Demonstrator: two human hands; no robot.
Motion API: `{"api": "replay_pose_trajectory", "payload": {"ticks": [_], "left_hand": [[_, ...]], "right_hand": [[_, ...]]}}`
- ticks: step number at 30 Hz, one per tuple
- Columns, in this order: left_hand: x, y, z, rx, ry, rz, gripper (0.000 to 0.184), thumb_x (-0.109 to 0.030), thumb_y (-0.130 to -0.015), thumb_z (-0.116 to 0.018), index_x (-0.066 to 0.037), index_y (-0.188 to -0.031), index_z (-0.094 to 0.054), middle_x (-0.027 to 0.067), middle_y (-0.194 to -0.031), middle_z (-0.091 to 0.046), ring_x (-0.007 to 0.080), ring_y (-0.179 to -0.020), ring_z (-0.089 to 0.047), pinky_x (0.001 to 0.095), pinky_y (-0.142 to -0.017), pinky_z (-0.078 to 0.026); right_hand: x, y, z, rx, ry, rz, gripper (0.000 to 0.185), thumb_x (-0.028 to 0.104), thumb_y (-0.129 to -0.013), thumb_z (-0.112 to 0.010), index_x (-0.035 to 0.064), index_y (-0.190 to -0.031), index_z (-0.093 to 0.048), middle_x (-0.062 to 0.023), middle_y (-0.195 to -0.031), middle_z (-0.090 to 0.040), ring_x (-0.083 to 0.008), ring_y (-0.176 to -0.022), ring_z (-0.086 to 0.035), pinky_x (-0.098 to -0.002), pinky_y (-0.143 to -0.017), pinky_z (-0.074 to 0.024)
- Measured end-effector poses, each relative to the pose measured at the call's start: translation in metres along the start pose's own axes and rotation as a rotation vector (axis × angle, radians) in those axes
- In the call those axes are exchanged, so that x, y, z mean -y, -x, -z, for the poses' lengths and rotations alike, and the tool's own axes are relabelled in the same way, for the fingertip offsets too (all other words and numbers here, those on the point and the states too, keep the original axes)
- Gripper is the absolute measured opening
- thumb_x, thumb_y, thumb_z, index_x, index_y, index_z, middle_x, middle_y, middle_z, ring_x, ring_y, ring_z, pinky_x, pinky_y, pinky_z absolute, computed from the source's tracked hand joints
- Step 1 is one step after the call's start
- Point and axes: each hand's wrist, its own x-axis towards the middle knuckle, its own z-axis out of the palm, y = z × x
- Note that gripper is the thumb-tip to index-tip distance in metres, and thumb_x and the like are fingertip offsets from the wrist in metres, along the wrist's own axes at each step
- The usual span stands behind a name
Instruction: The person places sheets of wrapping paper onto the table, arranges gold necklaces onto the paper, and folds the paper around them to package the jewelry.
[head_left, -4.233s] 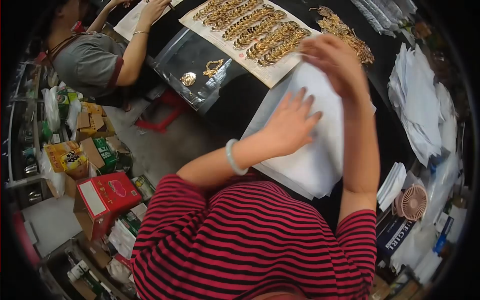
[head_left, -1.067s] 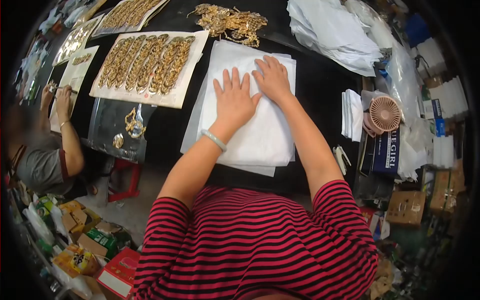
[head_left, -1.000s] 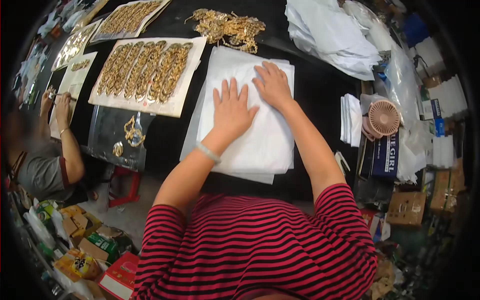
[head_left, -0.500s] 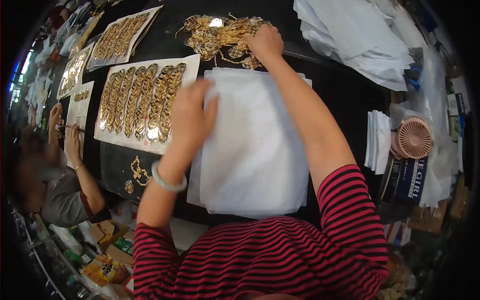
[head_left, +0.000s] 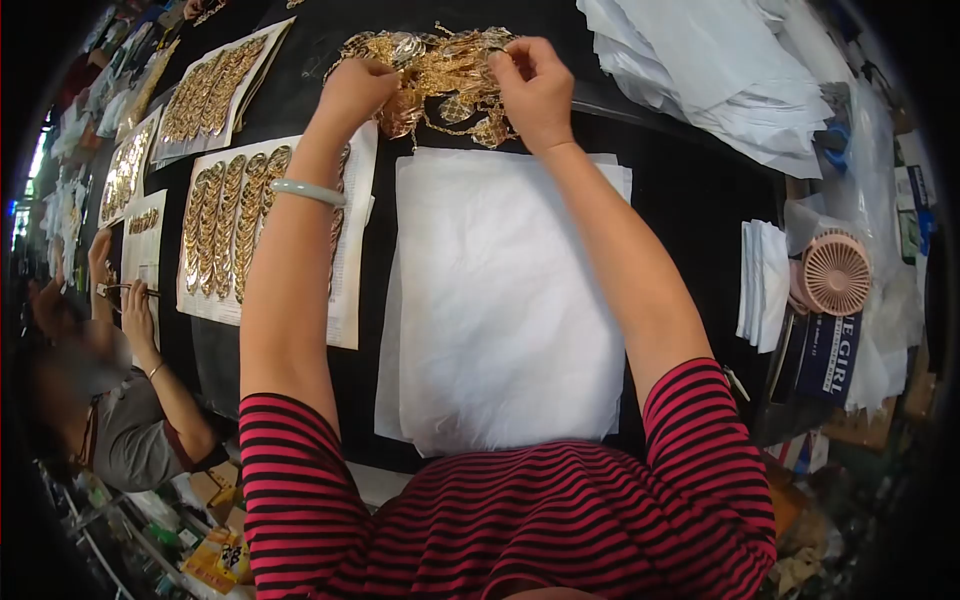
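A heap of gold-coloured chain jewellery (head_left: 450, 75) with flat shiny discs lies at the far side of the black table. My left hand (head_left: 358, 92), a pale bangle on its wrist, is at the heap's left edge with fingertips pinched on the jewellery. At the right edge, my right hand (head_left: 538, 92) has thumb and forefinger closed on jewellery too; exactly which pieces is hidden. Nearer me lies a stack of thin white sheets (head_left: 510, 300). My left forearm covers part of a paper sheet (head_left: 345, 310) bearing rows of overlapping gold discs (head_left: 217, 230).
More sheets with gold pieces (head_left: 210, 90) lie at the far left, where a co-worker's hands (head_left: 138, 318) hold a thin tool. Crumpled white sheets (head_left: 710, 75) are piled at the far right. Folded white cloths or papers (head_left: 763, 285) and a pink fan (head_left: 837, 272) stand at the right.
My left hand has moved from above the white sheets, up and away from me, to the jewellery heap. My right hand stays at the heap, its fingers turned inward.
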Motion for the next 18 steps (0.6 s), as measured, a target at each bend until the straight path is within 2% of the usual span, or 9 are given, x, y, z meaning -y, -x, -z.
{"api": "replay_pose_trajectory", "payload": {"ticks": [2, 3, 5, 6, 9, 11, 14, 17, 18], "left_hand": [[0.006, 0.003, 0.008, -0.048, 0.132, 0.012, 0.018, -0.016, -0.083, -0.067, 0.0, -0.092, -0.071, 0.0082, -0.087, -0.068, 0.0131, -0.074, -0.064, 0.0279, -0.068, -0.052], [0.008, 0.006, 0.011, -0.039, 0.126, 0.01, 0.018, -0.016, -0.083, -0.067, 0.0, -0.092, -0.071, 0.0082, -0.087, -0.068, 0.0131, -0.074, -0.064, 0.0279, -0.068, -0.052], [0.005, 0.009, 0.022, -0.044, 0.703, 0.192, 0.019, -0.017, -0.083, -0.068, 0.0, -0.092, -0.072, 0.008, -0.083, -0.069, 0.0133, -0.074, -0.064, 0.0265, -0.066, -0.051], [-0.004, 0.011, 0.03, -0.05, 0.996, 0.28, 0.019, -0.018, -0.084, -0.068, -0.001, -0.092, -0.073, 0.008, -0.081, -0.069, 0.0133, -0.074, -0.064, 0.0259, -0.065, -0.051], [-0.031, 0.029, 0.04, -0.111, 0.945, 0.049, 0.022, -0.018, -0.085, -0.066, 0.001, -0.094, -0.072, 0.0081, -0.075, -0.069, 0.0151, -0.074, -0.067, 0.0266, -0.067, -0.053], [-0.042, 0.037, 0.029, -0.144, 0.915, -0.064, 0.024, -0.019, -0.085, -0.066, 0.002, -0.096, -0.072, 0.0082, -0.073, -0.069, 0.016, -0.075, -0.068, 0.027, -0.068, -0.053], [-0.043, 0.039, -0.002, -0.351, 0.168, -0.464, 0.026, -0.019, -0.087, -0.064, 0.004, -0.097, -0.071, 0.0087, -0.077, -0.07, 0.0145, -0.074, -0.068, 0.0254, -0.065, -0.053], [-0.04, 0.032, 0.005, -0.445, 0.403, -0.284, 0.022, -0.015, -0.089, -0.064, 0.002, -0.101, -0.071, 0.0087, -0.083, -0.071, 0.0129, -0.072, -0.066, 0.0256, -0.064, -0.053], [-0.038, 0.032, 0.003, -0.478, 0.516, -0.182, 0.02, -0.013, -0.09, -0.064, 0.001, -0.103, -0.071, 0.0088, -0.086, -0.071, 0.0121, -0.071, -0.065, 0.0258, -0.064, -0.052]], "right_hand": [[-0.003, 0.001, 0.004, 0.035, -0.07, -0.063, 0.008, 0.016, -0.082, -0.064, 0.0091, -0.086, -0.065, -0.0084, -0.081, -0.063, -0.0291, -0.076, -0.062, -0.0405, -0.07, -0.0503], [-0.016, 0.002, 0.006, 0.064, 0.214, -0.012, 0.007, 0.014, -0.081, -0.064, 0.0091, -0.086, -0.065, -0.0084, -0.084, -0.064, -0.029, -0.078, -0.061, -0.0404, -0.072, -0.05], [-0.034, -0.001, 0.013, 0.119, 0.788, 0.099, 0.008, 0.01, -0.079, -0.063, 0.0093, -0.087, -0.066, -0.0085, -0.09, -0.064, -0.0287, -0.084, -0.061, -0.0403, -0.076, -0.0492], [-0.026, -0.006, 0.017, 0.11, 0.792, 0.107, 0.008, 0.01, -0.079, -0.063, 0.0093, -0.087, -0.066, -0.0085, -0.09, -0.064, -0.0287, -0.084, -0.061, -0.0403, -0.076, -0.0492], [-0.002, -0.001, 0.027, 0.163, 0.883, 0.439, 0.013, 0.009, -0.077, -0.066, 0.0091, -0.089, -0.066, -0.0099, -0.092, -0.061, -0.0303, -0.083, -0.057, -0.0425, -0.074, -0.0493], [0.012, 0.01, 0.022, 0.182, 0.797, 0.432, 0.013, 0.009, -0.076, -0.066, 0.0088, -0.089, -0.066, -0.0099, -0.091, -0.061, -0.0295, -0.081, -0.058, -0.0421, -0.072, -0.0494], [0.03, 0.007, 0.02, 0.189, 0.628, 0.427, 0.013, 0.009, -0.076, -0.067, 0.0083, -0.089, -0.066, -0.0099, -0.087, -0.061, -0.0279, -0.077, -0.059, -0.0414, -0.068, -0.0497], [0.039, -0.008, 0.039, 0.306, 0.37, -0.094, 0.008, 0.009, -0.077, -0.068, 0.0079, -0.085, -0.065, -0.01, -0.079, -0.064, -0.0245, -0.069, -0.062, -0.0363, -0.063, -0.0516], [0.041, -0.013, 0.045, 0.308, 0.375, -0.099, 0.008, 0.009, -0.077, -0.068, 0.0079, -0.085, -0.065, -0.01, -0.079, -0.064, -0.0245, -0.069, -0.062, -0.0363, -0.063, -0.0516]]}}
